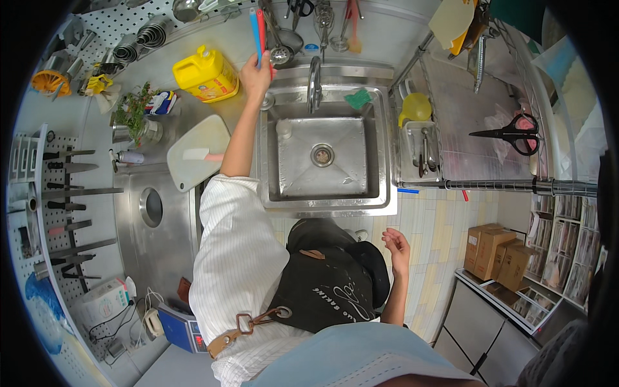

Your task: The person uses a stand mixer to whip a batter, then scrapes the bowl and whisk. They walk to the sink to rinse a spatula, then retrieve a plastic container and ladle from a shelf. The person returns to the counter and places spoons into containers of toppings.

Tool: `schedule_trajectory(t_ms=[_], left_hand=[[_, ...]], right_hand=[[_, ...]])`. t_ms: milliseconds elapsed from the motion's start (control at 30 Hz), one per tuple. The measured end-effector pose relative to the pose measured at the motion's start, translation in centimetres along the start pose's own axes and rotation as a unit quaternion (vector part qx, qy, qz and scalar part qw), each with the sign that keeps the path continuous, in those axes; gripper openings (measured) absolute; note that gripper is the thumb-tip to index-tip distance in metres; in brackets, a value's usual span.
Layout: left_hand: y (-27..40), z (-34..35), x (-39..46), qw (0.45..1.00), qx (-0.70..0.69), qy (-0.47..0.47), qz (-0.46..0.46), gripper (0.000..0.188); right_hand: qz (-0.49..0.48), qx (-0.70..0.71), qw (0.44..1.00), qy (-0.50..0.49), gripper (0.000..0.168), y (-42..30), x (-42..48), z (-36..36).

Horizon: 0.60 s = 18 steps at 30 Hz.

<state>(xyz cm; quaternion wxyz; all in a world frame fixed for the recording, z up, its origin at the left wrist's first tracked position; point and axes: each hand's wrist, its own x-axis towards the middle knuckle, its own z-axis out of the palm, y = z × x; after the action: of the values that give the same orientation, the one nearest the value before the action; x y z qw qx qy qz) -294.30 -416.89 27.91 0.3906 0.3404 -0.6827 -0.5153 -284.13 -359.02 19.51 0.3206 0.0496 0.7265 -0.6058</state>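
My left hand (256,80) reaches to the back wall beyond the sink's left corner. Its fingers are closed around a blue handle (254,29) and a red handle (261,29); the working ends of these utensils are hidden or too small to tell. Just to the right of it hangs a slotted metal ladle (280,54). A yellow plastic jug (208,75) stands close on its left. In front of me is a stainless steel sink (333,186) under a curved tap (315,82). My right hand (398,247) hangs by my side over the floor, fingers loosely bent, holding nothing.
A white cutting board (198,140) with a pink-handled spatula (196,154) lies left of the sink. Knives (72,167) line the left wall. On the right are a wire shelf (483,185), black scissors (512,133) and a utensil tray (411,145). Cardboard boxes (493,254) stand lower right.
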Motion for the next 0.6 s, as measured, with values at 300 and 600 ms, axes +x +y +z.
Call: schedule_trajectory(t_ms=[300,600], left_hand=[[1.2,-1.6,0.5,0.984,-0.106,-0.066,-0.123,0.026],[-1.8,-1.7,3.5,0.974,-0.115,-0.140,-0.136,0.028]], right_hand=[[0.011,0.012,1.000,-0.006,0.031,-0.3,0.2,0.3],[0.014,0.029,0.999,-0.020,0.030,0.6,-0.2,0.3]])
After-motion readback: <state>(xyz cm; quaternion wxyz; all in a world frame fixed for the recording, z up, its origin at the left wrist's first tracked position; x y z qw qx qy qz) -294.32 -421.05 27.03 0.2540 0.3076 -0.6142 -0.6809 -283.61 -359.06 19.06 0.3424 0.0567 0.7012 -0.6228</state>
